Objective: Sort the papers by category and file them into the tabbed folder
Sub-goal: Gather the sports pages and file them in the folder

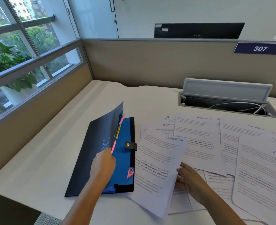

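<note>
My right hand (189, 179) pinches the SPORTS sheet (156, 168); left fingers (109, 154) grip the tabbed folder (101, 153) cover, seemingly. Next: find the matching tab.

Office cubicle: partition panels (150, 62), numbered plate (260, 48), desk cable hatch (228, 101).

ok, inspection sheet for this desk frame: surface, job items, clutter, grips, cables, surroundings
Surface: white desk, cubicle corner.
Job items: dark tabbed folder lying open, coloured tabs showing; SPORTS sheet lifted; loose papers marked ADMIN and HR overlapping on the right.
Clutter: nothing seen.
Grips: left hand holds the folder's cover up; right hand holds the SPORTS sheet.
Cables: white cables in the open cable tray.
Surroundings: window left, partition sign 307.
</note>
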